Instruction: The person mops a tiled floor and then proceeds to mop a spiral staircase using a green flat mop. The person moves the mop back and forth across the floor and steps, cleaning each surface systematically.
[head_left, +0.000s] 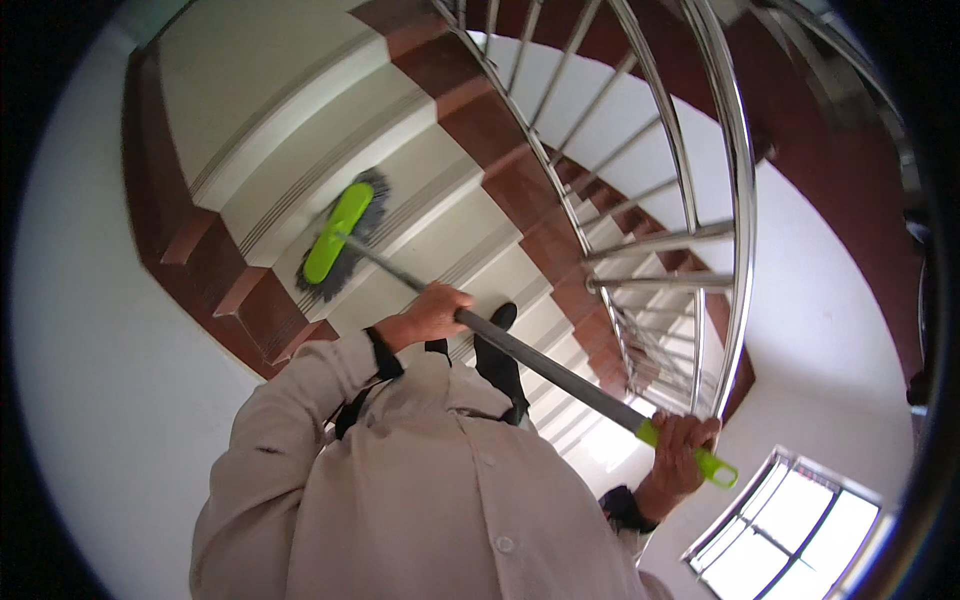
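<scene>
I hold a long-handled broom (555, 373) slantwise in front of my body. My left hand (431, 309) is closed around the middle of the grey pole. Near the top end, my right hand (675, 454) grips the bright green end piece, whose hanging loop sticks out past the fingers. The broom's green head (337, 232) lies across a pale stair tread, with dark grey bristles (369, 217) splayed out around it. Just beyond my left hand, a dark shoe (504, 316) rests on the stairs; my other foot is mostly hidden.
Pale steps with grooved edges (322, 176) are bordered by reddish-brown stone (517, 184) on both sides. A stainless steel railing (739, 187) runs along the right, close to my right hand. White wall (112, 390) rises at the left. A window (787, 525) appears at lower right.
</scene>
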